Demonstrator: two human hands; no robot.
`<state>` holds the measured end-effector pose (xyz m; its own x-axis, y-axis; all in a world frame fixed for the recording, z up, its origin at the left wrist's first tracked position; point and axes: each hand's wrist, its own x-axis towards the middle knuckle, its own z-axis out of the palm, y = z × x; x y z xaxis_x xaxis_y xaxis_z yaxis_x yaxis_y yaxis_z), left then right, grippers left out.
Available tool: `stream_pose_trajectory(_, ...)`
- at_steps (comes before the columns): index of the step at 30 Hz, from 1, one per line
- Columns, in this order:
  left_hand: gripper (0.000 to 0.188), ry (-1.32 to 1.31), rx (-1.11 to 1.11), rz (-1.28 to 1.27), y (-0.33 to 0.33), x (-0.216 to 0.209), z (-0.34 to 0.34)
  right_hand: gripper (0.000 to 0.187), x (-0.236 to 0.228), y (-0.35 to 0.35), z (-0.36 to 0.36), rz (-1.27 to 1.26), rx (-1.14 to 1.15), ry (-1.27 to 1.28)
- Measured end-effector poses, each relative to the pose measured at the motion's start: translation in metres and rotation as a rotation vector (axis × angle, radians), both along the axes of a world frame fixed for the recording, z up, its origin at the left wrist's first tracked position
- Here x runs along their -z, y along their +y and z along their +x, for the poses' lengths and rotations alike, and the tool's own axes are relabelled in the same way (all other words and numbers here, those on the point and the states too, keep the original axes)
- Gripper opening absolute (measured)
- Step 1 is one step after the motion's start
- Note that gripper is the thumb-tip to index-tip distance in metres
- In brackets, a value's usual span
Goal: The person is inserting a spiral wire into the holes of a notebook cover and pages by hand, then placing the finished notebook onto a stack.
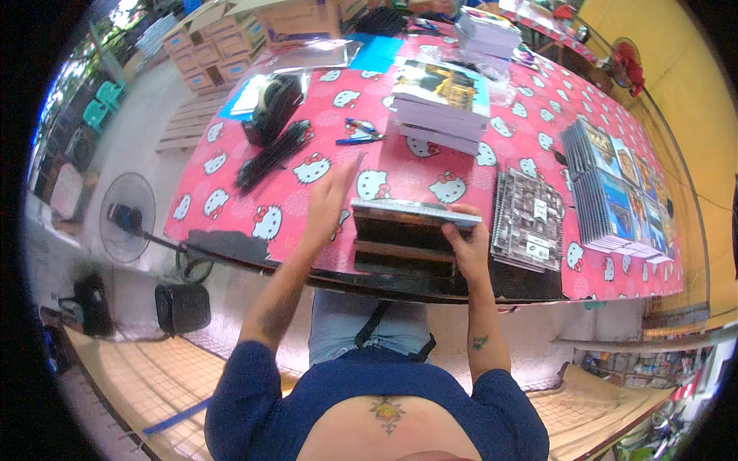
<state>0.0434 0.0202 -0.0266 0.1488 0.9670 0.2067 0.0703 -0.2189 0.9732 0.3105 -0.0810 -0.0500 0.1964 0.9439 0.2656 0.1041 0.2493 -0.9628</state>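
At far left, black bundle (pixel 270 159) lying on the bench (pixel 242 203). Next, left hand (pixel 330 198), blurred, extended; cannot tell how far open or whether holding anything. Centre, thin book (pixel 415 211) above dark slotted stand (pixel 403 252); right hand (pixel 467 240) closed on its right end. Farther right, spiral notebooks (pixel 530 217) stacked.

The counter (pixel 421 170) is pink, patterned with white cat faces and red bows. The held book (pixel 415 211) shows pale blue; the notebook (pixel 529 215) right of it, mottled grey. The left bundle (pixel 273 160) is black, the wall (pixel 699 100) yellow.
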Motion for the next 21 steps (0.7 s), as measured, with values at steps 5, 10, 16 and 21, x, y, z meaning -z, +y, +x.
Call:
stream_pose_trajectory(5, 0.034, 1.074, -0.212, 0.265, 0.103, 0.049, 0.004, 0.065, -0.013, 0.007, -0.021, 0.141, -0.008, 0.092)
stream_pose_trajectory(10, 0.027, 0.333, -0.216, 0.330, 0.063, 0.004, -0.013, 0.057, -0.086, -0.012, -0.052, 0.553, 0.302, -0.787)
stream_pose_trajectory(16, 0.019, 0.433, -0.070, 0.459, -0.056, -0.062, -0.039, 0.022, -0.089, 0.031, -0.111, 0.415, -0.042, -0.992)
stream_pose_trajectory(21, 0.014, 0.362, -0.140, 0.397, -0.068, -0.037, -0.035, 0.012, -0.078, 0.042, -0.114, 0.401, -0.049, -0.931)
